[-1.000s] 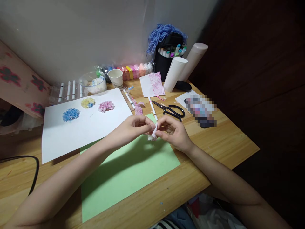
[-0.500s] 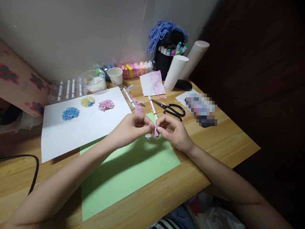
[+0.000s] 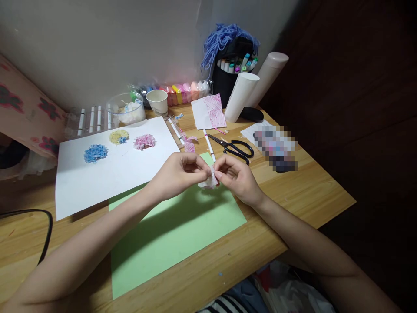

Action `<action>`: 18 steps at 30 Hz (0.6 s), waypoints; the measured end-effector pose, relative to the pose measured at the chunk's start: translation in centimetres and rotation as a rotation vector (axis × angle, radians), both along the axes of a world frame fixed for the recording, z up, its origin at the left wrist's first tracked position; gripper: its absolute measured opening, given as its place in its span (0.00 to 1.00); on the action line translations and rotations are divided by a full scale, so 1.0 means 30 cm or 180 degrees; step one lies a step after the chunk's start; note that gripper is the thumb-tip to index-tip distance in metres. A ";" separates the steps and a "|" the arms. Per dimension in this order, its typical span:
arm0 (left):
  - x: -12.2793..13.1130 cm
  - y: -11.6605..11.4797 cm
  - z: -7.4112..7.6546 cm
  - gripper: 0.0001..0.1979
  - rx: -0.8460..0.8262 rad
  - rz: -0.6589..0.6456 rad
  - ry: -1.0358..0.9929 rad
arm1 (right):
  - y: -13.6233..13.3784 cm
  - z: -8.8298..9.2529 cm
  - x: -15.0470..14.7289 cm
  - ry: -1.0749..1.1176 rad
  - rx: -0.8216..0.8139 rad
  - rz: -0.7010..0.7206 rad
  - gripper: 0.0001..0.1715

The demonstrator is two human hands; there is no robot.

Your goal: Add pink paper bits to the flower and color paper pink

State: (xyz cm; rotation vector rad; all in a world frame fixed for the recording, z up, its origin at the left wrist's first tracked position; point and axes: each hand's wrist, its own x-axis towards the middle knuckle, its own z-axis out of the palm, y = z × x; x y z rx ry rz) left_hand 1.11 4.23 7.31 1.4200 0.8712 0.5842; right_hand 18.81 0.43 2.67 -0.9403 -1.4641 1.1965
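Observation:
My left hand and my right hand meet over the far right part of a green sheet. Both pinch a small crumpled piece of white and pink paper between thumb and fingers; part of it is hidden by the fingertips. Just beyond the hands lie a white marker, a curled strip of pink-striped paper and black-handled scissors. To the left, a white sheet carries blue, yellow and pink clumps of crumpled paper.
A half-coloured pink card lies behind the scissors. At the back stand a paper cup, a clear bowl, a black marker holder, and a white roll. A blurred object lies on the right; a black cable curves at left.
More of the crumpled paper shows between my fingertips, its pale side turned a little more to view. Both hands stay in nearly the same place.

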 end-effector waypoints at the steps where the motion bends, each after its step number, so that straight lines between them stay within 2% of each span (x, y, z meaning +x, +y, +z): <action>1: 0.000 0.000 -0.001 0.01 -0.0011 0.0002 -0.0008 | 0.000 0.000 -0.001 -0.0006 -0.0001 -0.0007 0.04; 10: 0.003 -0.009 0.001 0.02 0.0210 0.0152 0.0165 | -0.016 0.021 -0.005 -0.0479 0.0421 -0.0343 0.04; 18: 0.009 -0.017 -0.006 0.00 0.0589 0.0127 0.0250 | -0.018 0.030 -0.014 -0.0710 0.0428 -0.0407 0.03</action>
